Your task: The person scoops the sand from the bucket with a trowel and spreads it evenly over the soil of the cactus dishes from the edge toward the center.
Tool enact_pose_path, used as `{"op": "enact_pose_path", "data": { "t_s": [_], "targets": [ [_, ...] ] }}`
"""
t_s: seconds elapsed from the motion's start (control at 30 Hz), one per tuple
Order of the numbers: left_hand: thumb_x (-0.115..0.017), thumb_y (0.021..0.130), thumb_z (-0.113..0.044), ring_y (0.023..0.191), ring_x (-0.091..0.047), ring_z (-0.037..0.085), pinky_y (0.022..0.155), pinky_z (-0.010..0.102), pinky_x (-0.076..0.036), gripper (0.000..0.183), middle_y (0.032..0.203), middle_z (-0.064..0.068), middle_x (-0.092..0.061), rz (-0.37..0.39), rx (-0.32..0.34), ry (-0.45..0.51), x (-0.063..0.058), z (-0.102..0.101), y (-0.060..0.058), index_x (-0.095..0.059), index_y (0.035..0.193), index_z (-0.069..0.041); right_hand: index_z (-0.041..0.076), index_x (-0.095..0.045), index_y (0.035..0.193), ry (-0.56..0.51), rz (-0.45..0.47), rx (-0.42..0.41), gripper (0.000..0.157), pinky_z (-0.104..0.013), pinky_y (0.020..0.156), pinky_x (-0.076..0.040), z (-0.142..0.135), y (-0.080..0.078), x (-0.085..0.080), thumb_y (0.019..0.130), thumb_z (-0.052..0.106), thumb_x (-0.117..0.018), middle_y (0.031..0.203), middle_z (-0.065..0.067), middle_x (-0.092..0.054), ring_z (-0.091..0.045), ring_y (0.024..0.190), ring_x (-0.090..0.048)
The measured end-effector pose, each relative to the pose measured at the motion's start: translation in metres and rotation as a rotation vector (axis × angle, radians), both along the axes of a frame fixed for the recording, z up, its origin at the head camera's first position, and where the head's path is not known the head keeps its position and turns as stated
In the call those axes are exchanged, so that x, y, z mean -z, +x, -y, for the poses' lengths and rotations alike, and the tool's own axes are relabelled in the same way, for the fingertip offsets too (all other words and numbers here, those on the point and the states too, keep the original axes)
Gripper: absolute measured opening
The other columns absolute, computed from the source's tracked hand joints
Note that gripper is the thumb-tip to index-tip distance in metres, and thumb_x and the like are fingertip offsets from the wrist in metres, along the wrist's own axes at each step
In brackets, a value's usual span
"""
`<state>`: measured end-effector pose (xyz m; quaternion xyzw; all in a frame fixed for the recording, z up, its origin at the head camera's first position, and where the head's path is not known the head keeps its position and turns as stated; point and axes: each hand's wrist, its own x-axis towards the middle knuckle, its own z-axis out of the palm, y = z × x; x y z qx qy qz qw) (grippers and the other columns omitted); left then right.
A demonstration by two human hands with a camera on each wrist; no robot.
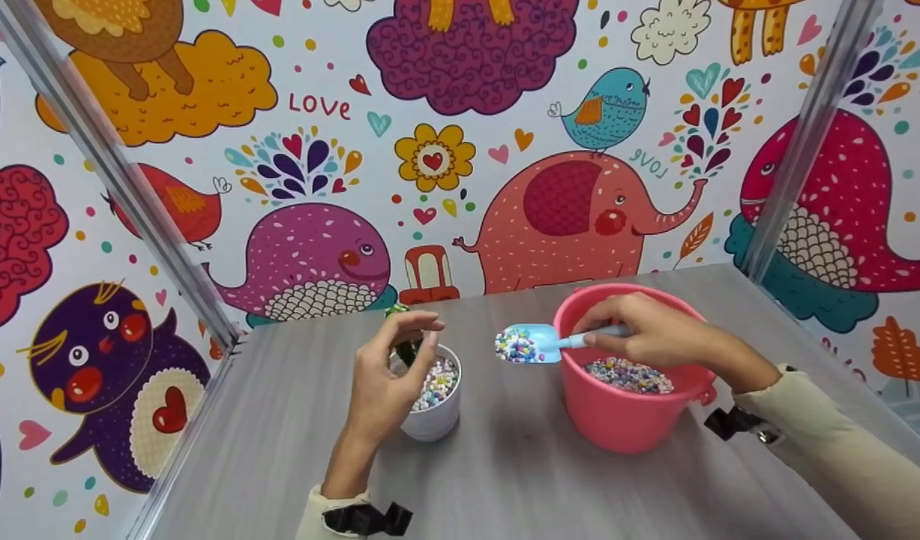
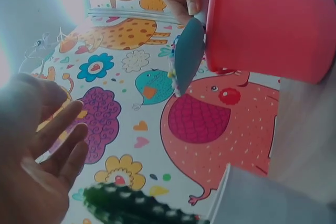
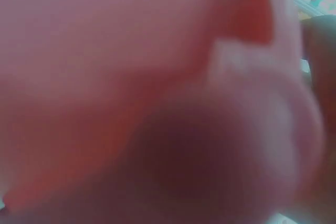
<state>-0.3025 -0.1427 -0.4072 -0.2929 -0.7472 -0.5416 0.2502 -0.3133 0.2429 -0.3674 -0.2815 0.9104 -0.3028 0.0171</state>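
My right hand (image 1: 643,330) grips the handle of a light blue toy shovel (image 1: 547,339) over the rim of a pink bucket (image 1: 617,420). Small multicoloured pebbles (image 1: 517,345) lie in the shovel's blade, which juts out left of the bucket. A white pot (image 1: 432,424) with similar pebbles (image 1: 437,384) stands to the left. From it rises a green cactus (image 2: 131,205), partly hidden behind my left hand (image 1: 388,375) in the head view. The left hand's fingers are bent loosely above the cactus, apart from it in the left wrist view.
More pebbles (image 1: 628,375) lie in the bottom of the bucket. Both containers stand on a grey wood-grain table (image 1: 504,480). A wall with cartoon animals (image 1: 437,75) rises behind it, and metal corner posts (image 1: 808,142) stand at either side.
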Motion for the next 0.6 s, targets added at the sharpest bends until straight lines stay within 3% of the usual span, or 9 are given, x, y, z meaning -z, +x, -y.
{"op": "enact_pose_path", "data": {
  "t_s": [0.13, 0.3, 0.47, 0.6],
  "targets": [
    [-0.074, 0.103, -0.011, 0.109, -0.074, 0.021, 0.104, 0.036, -0.060, 0.028, 0.123, -0.004, -0.077, -0.029, -0.030, 0.025, 0.002, 0.013, -0.001, -0.072, 0.131, -0.018, 0.023, -0.082, 0.118, -0.004, -0.009, -0.024, 0.022, -0.026, 0.074, -0.062, 0.008, -0.002, 0.002, 0.096, 0.021, -0.083, 0.110, 0.006, -0.080, -0.019, 0.096, -0.069],
    [-0.075, 0.102, -0.010, 0.118, -0.069, 0.022, 0.102, 0.032, -0.059, 0.030, 0.131, -0.003, -0.072, -0.032, -0.095, 0.039, 0.004, 0.026, -0.004, -0.073, 0.132, -0.016, 0.027, -0.081, 0.117, -0.007, -0.007, -0.035, 0.020, -0.026, 0.074, -0.061, 0.017, -0.003, -0.001, 0.097, 0.022, -0.082, 0.107, 0.007, -0.079, -0.018, 0.093, -0.068],
    [-0.077, 0.102, -0.017, 0.127, -0.062, 0.010, 0.105, 0.031, -0.055, 0.038, 0.138, -0.005, -0.066, 0.026, -0.163, 0.009, 0.013, 0.039, -0.007, -0.069, 0.139, -0.020, 0.024, -0.081, 0.116, -0.007, -0.011, -0.054, 0.018, -0.026, 0.075, -0.061, 0.026, -0.006, -0.003, 0.098, 0.021, -0.081, 0.106, 0.005, -0.078, -0.019, 0.092, -0.067],
    [-0.079, 0.101, -0.024, 0.129, -0.059, 0.010, 0.107, 0.034, -0.053, 0.048, 0.142, -0.005, -0.062, 0.095, -0.182, -0.018, 0.022, 0.049, -0.012, -0.062, 0.145, -0.021, 0.022, -0.082, 0.117, -0.015, 0.003, -0.057, 0.018, -0.026, 0.075, -0.060, 0.035, -0.008, -0.006, 0.100, 0.021, -0.079, 0.105, 0.004, -0.077, -0.019, 0.093, -0.065]
  ]
}}
